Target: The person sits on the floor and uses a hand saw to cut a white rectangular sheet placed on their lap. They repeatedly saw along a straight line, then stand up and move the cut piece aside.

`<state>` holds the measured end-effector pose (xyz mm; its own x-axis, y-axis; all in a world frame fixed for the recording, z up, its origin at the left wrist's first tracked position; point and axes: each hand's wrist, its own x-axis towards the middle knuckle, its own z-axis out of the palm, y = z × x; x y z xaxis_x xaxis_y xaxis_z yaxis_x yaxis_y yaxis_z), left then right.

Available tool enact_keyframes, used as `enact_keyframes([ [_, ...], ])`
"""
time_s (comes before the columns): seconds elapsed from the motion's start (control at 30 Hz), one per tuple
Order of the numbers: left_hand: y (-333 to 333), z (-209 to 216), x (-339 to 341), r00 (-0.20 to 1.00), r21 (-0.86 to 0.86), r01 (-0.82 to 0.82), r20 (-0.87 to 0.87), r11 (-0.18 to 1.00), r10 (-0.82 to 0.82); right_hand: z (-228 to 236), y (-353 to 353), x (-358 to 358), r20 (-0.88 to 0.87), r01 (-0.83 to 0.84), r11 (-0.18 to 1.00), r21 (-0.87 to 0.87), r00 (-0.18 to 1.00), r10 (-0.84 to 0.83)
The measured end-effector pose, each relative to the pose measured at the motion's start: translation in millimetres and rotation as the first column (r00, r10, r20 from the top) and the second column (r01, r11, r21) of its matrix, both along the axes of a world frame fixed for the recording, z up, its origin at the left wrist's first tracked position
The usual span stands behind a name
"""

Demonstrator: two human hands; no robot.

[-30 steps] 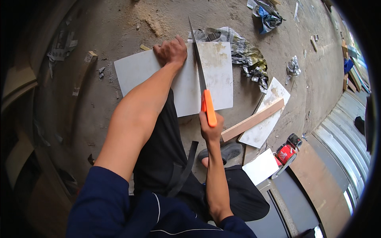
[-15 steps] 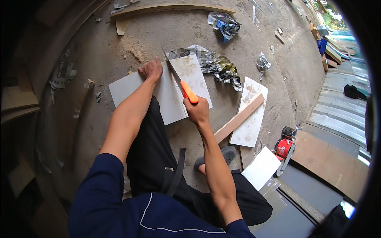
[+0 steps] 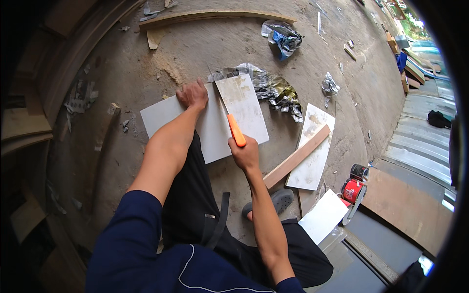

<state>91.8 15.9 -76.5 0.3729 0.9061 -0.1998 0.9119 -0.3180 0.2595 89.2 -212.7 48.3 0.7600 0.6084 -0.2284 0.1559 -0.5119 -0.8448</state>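
My right hand (image 3: 245, 154) is closed around the orange handle of a handsaw (image 3: 236, 131). Its thin blade lies along a cut line in a white board (image 3: 213, 132) and points away from me. Right of the blade, the part of the board (image 3: 244, 105) has brownish stains on its surface. My left hand (image 3: 193, 94) grips the board's far edge, left of the blade, with fingers curled over it. My knee in black trousers is under or against the board's near side; the exact contact is hidden.
Crumpled foil-like paper (image 3: 273, 88) lies beyond the board. A wooden strip (image 3: 298, 155) rests on another stained white board (image 3: 312, 119) to the right. Red and black tape rolls (image 3: 353, 189) stand farther right. A long curved timber (image 3: 215, 14) lies at the far side, near sawdust (image 3: 168, 66).
The handsaw and my right hand have come back slightly toward me along the cut. My left hand keeps its place on the board. The whole view has shifted a little.
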Motion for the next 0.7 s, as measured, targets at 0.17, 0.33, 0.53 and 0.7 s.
enact_keyframes([
  [0.17,-1.3,8.9,-0.9,0.998,-0.044,-0.063,-0.001,0.997,0.063,46.3,-51.9,-23.7,-0.054,-0.023,0.997,-0.077,0.998,0.019],
  [0.33,-5.9,6.3,8.0,1.000,0.013,-0.014,-0.024,1.000,0.014,28.4,-70.4,-25.8,-0.067,0.021,1.000,-0.015,0.997,-0.022],
  [0.53,-1.5,8.6,8.5,0.999,-0.045,-0.035,0.005,0.998,0.035,0.9,-1.2,-3.7,-0.047,0.037,0.999,-0.034,0.998,-0.039],
  [0.7,1.4,16.2,5.4,0.999,0.016,-0.039,-0.030,0.999,0.040,67.7,-61.0,-28.9,-0.176,0.025,0.994,-0.110,0.983,-0.045],
])
